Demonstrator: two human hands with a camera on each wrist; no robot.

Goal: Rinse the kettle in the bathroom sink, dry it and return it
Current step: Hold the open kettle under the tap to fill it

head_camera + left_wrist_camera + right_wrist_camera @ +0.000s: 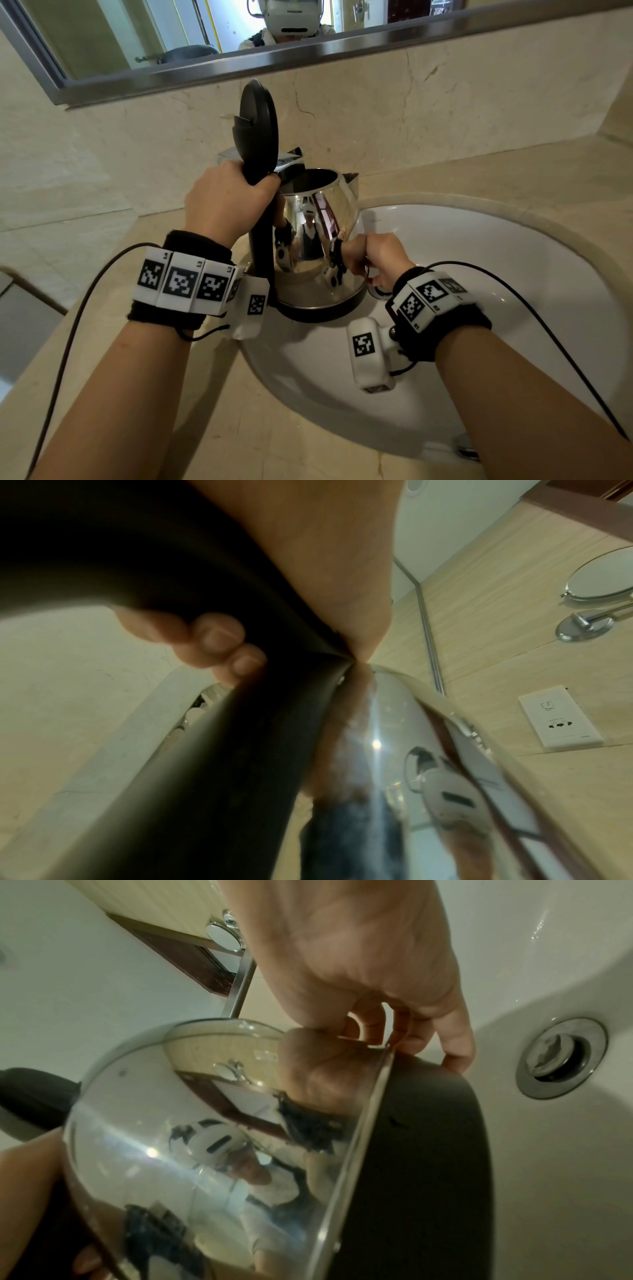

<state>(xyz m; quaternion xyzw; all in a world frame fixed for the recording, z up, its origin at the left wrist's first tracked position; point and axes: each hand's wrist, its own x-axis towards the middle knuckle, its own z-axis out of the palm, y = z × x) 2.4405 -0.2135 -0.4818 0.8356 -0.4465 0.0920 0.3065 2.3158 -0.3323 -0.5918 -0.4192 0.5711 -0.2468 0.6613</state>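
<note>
A shiny steel kettle (318, 246) (387, 737) (171, 1123) stands roughly upright over the left side of the white sink (479, 274) (548, 947). Its black lid (258, 130) is flipped up and the mouth is open. My left hand (226, 205) grips the top of the black handle (260, 240) (240, 750), fingers (212, 637) wrapped round it. My right hand (380, 260) (359, 961) holds the kettle's lower right edge, fingers curled at the rim of the black base (428, 1150). I cannot tell whether the base touches the basin.
The drain (380, 293) (561, 1058) lies just beyond the right hand. A chrome tap (291, 159) stands behind the kettle, under a framed mirror (171, 34). A beige stone counter (102, 377) surrounds the basin. On the wall are a round shaving mirror (599, 580) and a socket (561, 718).
</note>
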